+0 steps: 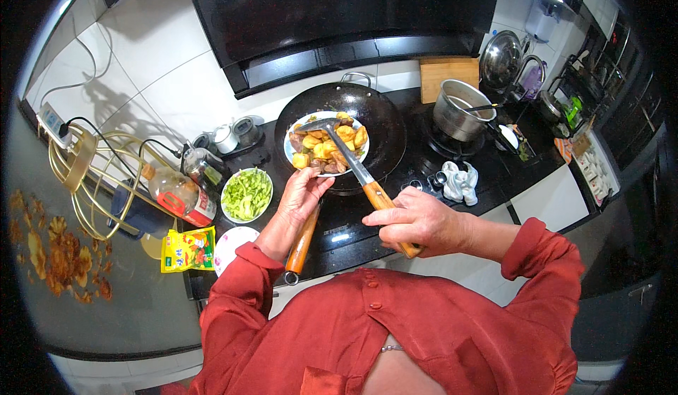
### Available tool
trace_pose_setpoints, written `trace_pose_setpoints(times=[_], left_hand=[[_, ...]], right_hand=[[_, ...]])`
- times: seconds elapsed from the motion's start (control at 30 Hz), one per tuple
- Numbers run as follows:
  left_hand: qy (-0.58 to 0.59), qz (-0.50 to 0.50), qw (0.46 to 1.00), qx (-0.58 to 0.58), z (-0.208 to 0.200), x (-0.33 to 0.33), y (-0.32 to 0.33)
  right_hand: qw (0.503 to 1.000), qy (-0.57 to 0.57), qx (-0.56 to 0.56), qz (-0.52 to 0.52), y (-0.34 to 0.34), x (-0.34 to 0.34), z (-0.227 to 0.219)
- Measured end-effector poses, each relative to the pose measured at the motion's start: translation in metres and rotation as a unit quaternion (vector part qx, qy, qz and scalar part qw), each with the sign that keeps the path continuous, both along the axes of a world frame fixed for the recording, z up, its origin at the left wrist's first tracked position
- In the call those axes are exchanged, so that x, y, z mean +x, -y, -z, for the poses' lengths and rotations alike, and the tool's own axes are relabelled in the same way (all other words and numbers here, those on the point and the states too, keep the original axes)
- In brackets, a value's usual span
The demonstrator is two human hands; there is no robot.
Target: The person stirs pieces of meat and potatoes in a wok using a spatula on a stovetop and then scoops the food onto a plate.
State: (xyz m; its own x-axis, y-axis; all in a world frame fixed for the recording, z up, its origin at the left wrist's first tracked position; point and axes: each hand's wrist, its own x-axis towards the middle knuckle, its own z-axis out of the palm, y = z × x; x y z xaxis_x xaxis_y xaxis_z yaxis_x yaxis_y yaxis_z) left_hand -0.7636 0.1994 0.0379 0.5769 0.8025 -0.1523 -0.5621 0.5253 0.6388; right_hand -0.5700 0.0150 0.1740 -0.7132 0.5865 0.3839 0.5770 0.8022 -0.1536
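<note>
My left hand (302, 196) grips the near rim of a white plate (289, 156), held above a black wok (385, 130). Browned yellow chunks and darker pieces of food (326, 148) fill the plate. In my right hand (417, 220) is a spatula (380, 196) with a wooden handle; its metal blade rests over the far side of the food. The wok's wooden handle (304, 243) points toward me, below my left wrist. Much of the wok's inside is hidden by the plate.
Left of the wok stand a bowl of chopped greens (247, 194), a bottle with a red label (180, 193), a yellow packet (189, 249) and a patterned plate (235, 245). To the right are a steel pot (460, 112), a white cloth (460, 183) and a wooden board (448, 77).
</note>
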Motion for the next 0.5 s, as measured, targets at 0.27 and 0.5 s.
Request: trace_pose_setpoints(times=[0.27,0.5], left_hand=[[-0.029,-0.021,0.999,0.038,-0.006,0.001,0.005],[-0.024,-0.007,0.998,0.053,-0.004,-0.001,0.003]], right_hand=[[0.948,-0.304,0.054,0.072,-0.001,0.01,-0.026],[0.877,-0.479,-0.037,0.006,0.025,0.006,-0.053]])
